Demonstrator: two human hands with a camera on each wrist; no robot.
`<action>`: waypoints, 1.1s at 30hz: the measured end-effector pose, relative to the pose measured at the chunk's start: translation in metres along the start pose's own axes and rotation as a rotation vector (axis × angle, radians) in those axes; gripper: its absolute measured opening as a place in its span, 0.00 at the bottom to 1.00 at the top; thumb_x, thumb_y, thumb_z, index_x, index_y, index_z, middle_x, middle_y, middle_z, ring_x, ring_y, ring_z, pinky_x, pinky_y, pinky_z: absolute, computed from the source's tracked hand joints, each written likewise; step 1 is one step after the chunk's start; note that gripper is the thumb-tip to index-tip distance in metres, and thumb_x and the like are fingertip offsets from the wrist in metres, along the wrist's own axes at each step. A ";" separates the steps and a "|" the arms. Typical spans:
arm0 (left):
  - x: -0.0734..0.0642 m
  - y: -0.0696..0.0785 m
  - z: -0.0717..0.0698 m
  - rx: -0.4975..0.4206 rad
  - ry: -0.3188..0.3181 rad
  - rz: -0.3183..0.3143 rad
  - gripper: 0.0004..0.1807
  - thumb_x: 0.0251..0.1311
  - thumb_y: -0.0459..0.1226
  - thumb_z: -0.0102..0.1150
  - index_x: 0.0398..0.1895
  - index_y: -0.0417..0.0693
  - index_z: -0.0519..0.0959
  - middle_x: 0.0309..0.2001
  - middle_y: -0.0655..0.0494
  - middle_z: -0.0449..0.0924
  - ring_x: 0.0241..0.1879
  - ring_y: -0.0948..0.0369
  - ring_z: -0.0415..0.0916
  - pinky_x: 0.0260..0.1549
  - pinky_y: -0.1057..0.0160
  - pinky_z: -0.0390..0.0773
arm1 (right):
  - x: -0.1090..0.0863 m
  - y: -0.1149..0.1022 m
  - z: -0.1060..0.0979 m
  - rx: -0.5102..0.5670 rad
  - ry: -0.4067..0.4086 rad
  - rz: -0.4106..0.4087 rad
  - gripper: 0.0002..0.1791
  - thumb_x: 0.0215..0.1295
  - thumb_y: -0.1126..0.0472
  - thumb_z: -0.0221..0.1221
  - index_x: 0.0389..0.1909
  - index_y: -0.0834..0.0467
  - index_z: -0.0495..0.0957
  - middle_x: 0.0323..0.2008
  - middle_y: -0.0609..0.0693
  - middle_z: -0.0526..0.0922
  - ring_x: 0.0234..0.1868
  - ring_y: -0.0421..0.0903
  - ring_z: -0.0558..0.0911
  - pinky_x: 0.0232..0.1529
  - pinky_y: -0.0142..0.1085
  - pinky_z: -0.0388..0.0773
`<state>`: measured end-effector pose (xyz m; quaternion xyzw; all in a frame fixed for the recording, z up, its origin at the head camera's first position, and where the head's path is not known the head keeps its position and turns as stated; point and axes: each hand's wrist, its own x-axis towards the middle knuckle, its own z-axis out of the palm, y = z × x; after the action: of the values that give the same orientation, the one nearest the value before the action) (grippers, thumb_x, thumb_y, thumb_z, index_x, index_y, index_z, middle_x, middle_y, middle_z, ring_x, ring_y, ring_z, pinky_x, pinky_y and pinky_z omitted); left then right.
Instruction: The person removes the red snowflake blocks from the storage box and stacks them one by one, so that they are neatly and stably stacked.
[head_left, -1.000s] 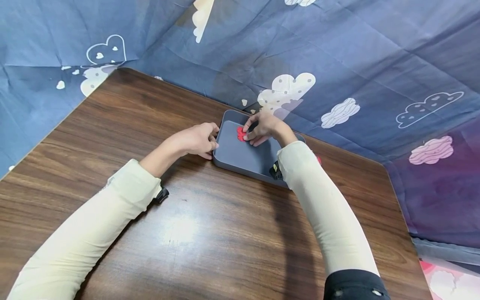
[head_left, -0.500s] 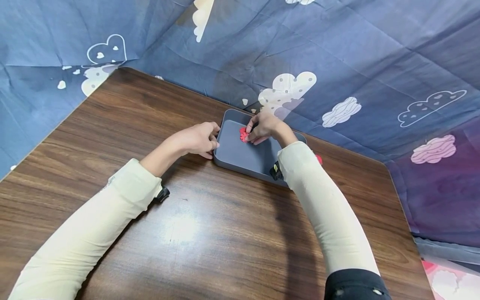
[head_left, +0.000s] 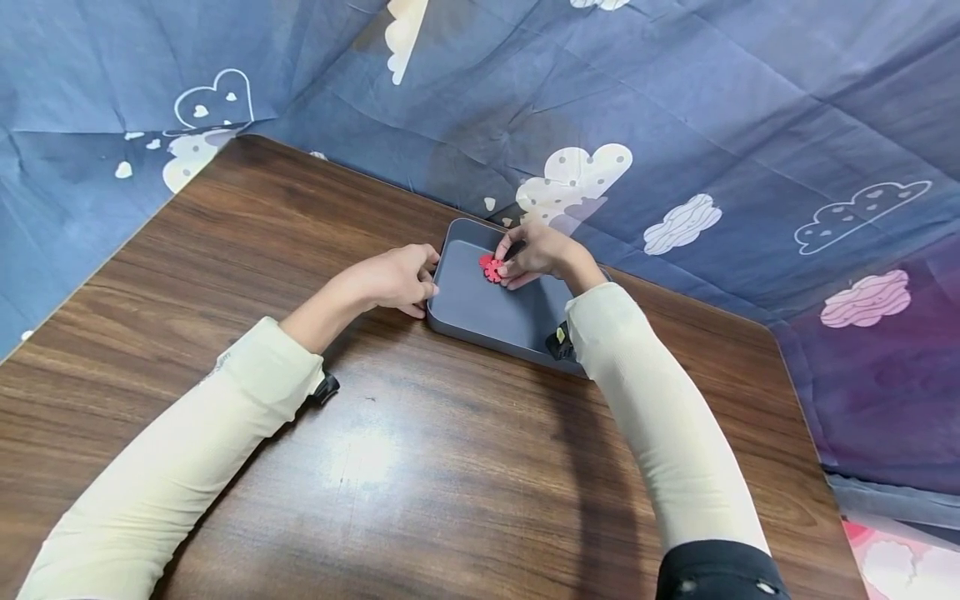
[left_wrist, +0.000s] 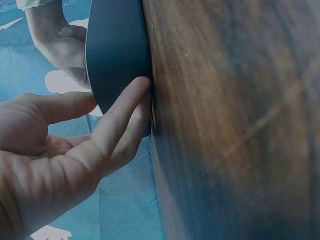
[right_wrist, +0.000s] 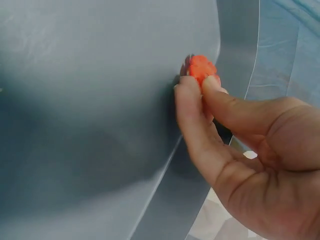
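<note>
My right hand pinches a small red flower-shaped piece between thumb and fingertips, over the grey tray. Its scalloped, notched edge shows in the head view. Another bit of red shows right behind it, partly covered. In the right wrist view, a darker red edge peeks out behind the piece, low over the tray floor near the wall. My left hand is at the tray's left side. Its nearly straight fingers touch the outer wall, with the thumb tip right at the rim.
The tray stands on a brown wood-grain table, close to its back edge. A blue curtain with cloud prints hangs behind. The right sleeve covers the tray's right end.
The right hand has shifted slightly right and turned the red piece so its flower outline shows. A red thing right of the tray is now hidden by the sleeve. The left hand stays put.
</note>
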<state>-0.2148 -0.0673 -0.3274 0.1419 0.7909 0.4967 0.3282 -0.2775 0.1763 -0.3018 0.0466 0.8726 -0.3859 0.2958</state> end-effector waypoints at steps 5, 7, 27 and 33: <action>0.001 -0.001 0.000 0.011 -0.005 0.004 0.32 0.82 0.27 0.45 0.84 0.33 0.52 0.67 0.33 0.69 0.60 0.45 0.79 0.62 0.55 0.91 | -0.004 0.004 -0.004 0.051 0.019 -0.005 0.11 0.70 0.81 0.61 0.49 0.72 0.75 0.33 0.58 0.81 0.28 0.45 0.87 0.39 0.36 0.96; 0.001 -0.002 0.000 0.009 -0.007 0.006 0.32 0.82 0.27 0.45 0.84 0.33 0.52 0.67 0.33 0.69 0.60 0.46 0.78 0.62 0.54 0.91 | -0.006 0.006 -0.006 0.050 0.026 -0.006 0.11 0.70 0.81 0.61 0.50 0.72 0.75 0.33 0.58 0.82 0.28 0.45 0.88 0.39 0.36 0.96; 0.000 0.000 0.001 0.009 -0.002 0.002 0.32 0.82 0.27 0.45 0.84 0.33 0.52 0.69 0.32 0.68 0.63 0.45 0.77 0.62 0.54 0.91 | -0.030 0.025 -0.036 0.034 0.051 -0.041 0.11 0.70 0.84 0.57 0.51 0.77 0.75 0.28 0.53 0.82 0.28 0.44 0.88 0.36 0.37 0.96; -0.001 0.001 0.001 0.024 -0.003 0.006 0.32 0.82 0.27 0.46 0.84 0.35 0.51 0.69 0.33 0.68 0.66 0.44 0.75 0.61 0.56 0.91 | -0.040 0.031 -0.049 0.018 0.059 -0.018 0.12 0.71 0.82 0.58 0.53 0.76 0.75 0.28 0.53 0.84 0.29 0.44 0.89 0.38 0.37 0.96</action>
<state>-0.2138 -0.0668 -0.3268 0.1489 0.7958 0.4879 0.3263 -0.2582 0.2384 -0.2742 0.0526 0.8779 -0.3947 0.2659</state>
